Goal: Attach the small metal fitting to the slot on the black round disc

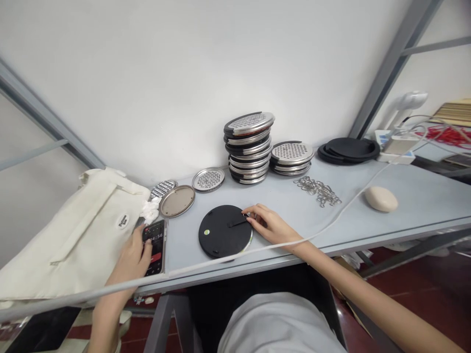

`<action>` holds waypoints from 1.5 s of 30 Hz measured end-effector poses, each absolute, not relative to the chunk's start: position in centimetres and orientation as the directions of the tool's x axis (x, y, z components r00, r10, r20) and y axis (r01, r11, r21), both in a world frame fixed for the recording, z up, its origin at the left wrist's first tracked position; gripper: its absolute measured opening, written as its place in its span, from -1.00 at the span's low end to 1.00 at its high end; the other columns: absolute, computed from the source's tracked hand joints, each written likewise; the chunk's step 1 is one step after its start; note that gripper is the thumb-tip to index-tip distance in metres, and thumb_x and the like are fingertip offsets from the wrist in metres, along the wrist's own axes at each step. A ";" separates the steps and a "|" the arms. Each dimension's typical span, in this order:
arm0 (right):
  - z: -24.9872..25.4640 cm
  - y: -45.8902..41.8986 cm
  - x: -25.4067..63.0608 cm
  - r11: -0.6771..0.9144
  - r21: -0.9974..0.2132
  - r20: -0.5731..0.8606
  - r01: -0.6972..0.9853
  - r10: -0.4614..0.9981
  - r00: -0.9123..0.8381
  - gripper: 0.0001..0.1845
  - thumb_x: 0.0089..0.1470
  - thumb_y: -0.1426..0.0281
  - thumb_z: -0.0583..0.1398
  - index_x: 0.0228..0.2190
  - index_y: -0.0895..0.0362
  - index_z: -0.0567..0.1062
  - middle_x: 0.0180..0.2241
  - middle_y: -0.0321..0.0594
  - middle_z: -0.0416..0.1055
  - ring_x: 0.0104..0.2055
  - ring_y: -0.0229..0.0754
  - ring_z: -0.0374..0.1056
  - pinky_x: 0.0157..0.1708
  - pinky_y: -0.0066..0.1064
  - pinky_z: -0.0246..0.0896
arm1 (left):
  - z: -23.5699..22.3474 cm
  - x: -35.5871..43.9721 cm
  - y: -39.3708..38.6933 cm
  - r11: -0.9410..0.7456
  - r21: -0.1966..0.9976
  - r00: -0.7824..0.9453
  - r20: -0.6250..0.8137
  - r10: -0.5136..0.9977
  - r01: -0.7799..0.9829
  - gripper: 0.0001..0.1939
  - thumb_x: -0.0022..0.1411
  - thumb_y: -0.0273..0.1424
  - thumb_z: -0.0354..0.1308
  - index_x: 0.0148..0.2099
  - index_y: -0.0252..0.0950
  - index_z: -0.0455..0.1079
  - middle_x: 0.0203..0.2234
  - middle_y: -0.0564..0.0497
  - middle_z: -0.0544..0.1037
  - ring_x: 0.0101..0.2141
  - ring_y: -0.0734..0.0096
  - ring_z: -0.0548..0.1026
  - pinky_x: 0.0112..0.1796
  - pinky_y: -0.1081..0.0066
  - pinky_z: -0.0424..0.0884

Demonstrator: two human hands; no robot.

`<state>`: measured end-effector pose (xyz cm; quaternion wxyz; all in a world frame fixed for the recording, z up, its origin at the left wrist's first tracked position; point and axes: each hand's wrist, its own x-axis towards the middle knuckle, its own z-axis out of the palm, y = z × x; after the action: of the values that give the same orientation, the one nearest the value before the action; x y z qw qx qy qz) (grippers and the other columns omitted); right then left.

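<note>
A round black disc (222,238) with a small green-and-white sticker lies on the table. My right hand (270,225) is at its right edge, thumb and forefinger pinched on a small dark metal clip (245,215) beside the end of a black strip on the disc. The clip is partly hidden by my fingertips. My left hand (130,255) is at the left edge of a phone (157,250), thumb over its lit screen and forefinger apart from it. The phone lies on the table with timer digits showing.
Behind the disc stand a tall stack of perforated metal discs (250,147) and a shorter stack (292,157). Loose metal clips (318,191), black discs (349,149) and a pale rounded object (381,199) lie right. A white cable (342,211) crosses in front. A cream bag (84,230) is left.
</note>
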<state>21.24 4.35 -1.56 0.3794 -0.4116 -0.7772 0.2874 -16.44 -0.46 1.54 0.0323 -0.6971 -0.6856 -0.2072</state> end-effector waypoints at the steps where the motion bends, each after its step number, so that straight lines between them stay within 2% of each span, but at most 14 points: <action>1: -1.5 4.3 21.2 0.495 -0.760 0.353 0.422 0.859 -0.372 -0.76 0.20 0.44 0.06 -0.11 0.14 0.43 -0.35 -0.22 0.28 -0.45 -0.27 0.23 -0.41 -0.42 0.20 | 1.7 -15.4 -0.9 -0.104 0.243 0.021 0.322 0.947 0.965 -0.48 0.32 -0.16 -0.20 0.20 -0.35 0.10 0.07 -0.22 0.32 0.09 0.08 0.31 0.08 0.07 0.25; 4: -1.4 4.3 21.2 0.490 -0.763 0.350 0.422 0.862 -0.368 -0.76 0.19 0.44 0.06 -0.12 0.14 0.43 -0.35 -0.22 0.28 -0.45 -0.27 0.24 -0.41 -0.41 0.20 | 2.6 -11.3 -2.2 -0.314 0.237 0.252 0.260 0.932 0.919 -0.53 0.37 -0.22 -0.17 0.27 -0.16 0.02 0.23 -0.05 0.13 0.21 0.18 0.13 0.18 0.10 0.08; 7: -1.3 4.3 21.2 0.483 -0.766 0.343 0.424 0.865 -0.366 -0.76 0.19 0.45 0.06 -0.13 0.15 0.43 -0.36 -0.21 0.29 -0.46 -0.27 0.23 -0.42 -0.42 0.19 | 3.1 -7.3 -2.8 -0.506 0.263 0.472 0.184 0.862 0.822 -0.53 0.40 -0.31 -0.17 0.31 -0.14 -0.05 0.27 -0.02 0.07 0.23 0.27 0.10 0.19 0.18 0.09; 11: -1.2 4.4 21.1 0.486 -0.766 0.348 0.421 0.864 -0.364 -0.77 0.18 0.45 0.06 -0.13 0.16 0.42 -0.37 -0.21 0.30 -0.44 -0.25 0.24 -0.41 -0.42 0.18 | 2.5 -4.2 -2.2 -0.607 0.243 0.586 0.161 0.794 0.756 -0.49 0.40 -0.32 -0.15 0.34 -0.14 -0.12 0.31 0.00 -0.04 0.26 0.29 -0.01 0.20 0.20 0.06; 14: -1.3 4.4 21.1 0.482 -0.775 0.354 0.408 0.867 -0.351 -0.78 0.18 0.44 0.06 -0.14 0.18 0.41 -0.42 -0.24 0.29 -0.43 -0.24 0.24 -0.41 -0.42 0.17 | 1.5 -3.5 -1.6 -0.668 0.202 0.652 0.148 0.743 0.716 -0.45 0.39 -0.31 -0.09 0.35 -0.15 -0.13 0.31 0.00 -0.04 0.27 0.26 -0.06 0.20 0.18 0.04; 18: -1.3 4.4 21.1 0.442 -0.810 0.303 0.386 0.878 -0.371 -0.77 0.19 0.40 0.05 -0.13 0.19 0.37 -0.52 -0.34 0.23 -0.51 -0.27 0.18 -0.47 -0.45 0.12 | 0.7 -3.4 -1.3 -0.682 0.178 0.661 0.169 0.731 0.709 -0.47 0.37 -0.28 -0.06 0.33 -0.16 -0.05 0.30 -0.01 0.00 0.27 0.19 -0.05 0.17 0.14 0.05; 23: -1.5 4.3 21.2 0.427 -0.837 0.284 0.342 0.873 -0.395 -0.78 0.20 0.37 0.04 -0.12 0.16 0.34 -0.56 -0.42 0.16 -0.55 -0.32 0.10 -0.52 -0.48 0.04 | 0.7 -3.6 -1.4 -0.665 0.189 0.649 0.144 0.747 0.723 -0.47 0.37 -0.25 -0.05 0.33 -0.12 -0.04 0.30 0.02 0.00 0.26 0.21 -0.03 0.16 0.17 0.04; 30: -1.8 4.3 21.2 0.414 -0.837 0.274 0.357 0.883 -0.381 -0.88 0.20 0.35 0.04 -0.27 0.12 0.33 -0.62 -0.47 0.05 -0.59 -0.33 0.01 -0.56 -0.49 -0.05 | 0.5 -3.8 -1.2 -0.660 0.205 0.644 0.147 0.750 0.722 -0.46 0.36 -0.26 -0.03 0.32 -0.12 -0.03 0.30 0.03 0.01 0.26 0.23 -0.03 0.16 0.20 0.04; 37: -2.0 4.3 21.2 0.443 -0.817 0.324 0.369 0.882 -0.342 -0.75 0.19 0.36 0.05 -0.09 0.14 0.25 -0.48 -0.36 0.22 -0.48 -0.28 0.21 -0.43 -0.45 0.15 | 0.5 -3.8 -1.3 -0.660 0.217 0.639 0.168 0.751 0.719 -0.47 0.36 -0.25 -0.04 0.32 -0.11 -0.01 0.28 0.00 0.05 0.25 0.17 0.02 0.15 0.17 0.07; 43: -1.3 4.3 21.2 0.472 -0.798 0.388 0.375 0.878 -0.279 -0.75 0.21 0.41 0.02 -0.07 0.13 0.30 -0.37 -0.23 0.36 -0.31 -0.20 0.33 -0.23 -0.35 0.24 | 0.5 -3.8 -1.3 -0.659 0.220 0.640 0.159 0.751 0.719 -0.47 0.36 -0.25 -0.03 0.32 -0.10 -0.02 0.29 0.00 0.04 0.25 0.17 0.01 0.15 0.17 0.07; 45: -1.3 4.3 21.3 0.490 -0.791 0.410 0.366 0.869 -0.276 -0.80 0.20 0.42 0.03 -0.12 0.12 0.33 -0.35 -0.22 0.39 -0.28 -0.19 0.34 -0.21 -0.33 0.24 | 0.5 -3.8 -1.3 -0.660 0.219 0.641 0.161 0.750 0.718 -0.47 0.36 -0.26 -0.03 0.32 -0.10 -0.01 0.28 0.01 0.04 0.25 0.17 0.01 0.15 0.17 0.06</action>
<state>21.29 4.28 -1.29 0.4360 -0.4144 -0.7449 0.2885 -3.79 -1.31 0.53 -0.0673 -0.9033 -0.4065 -0.1194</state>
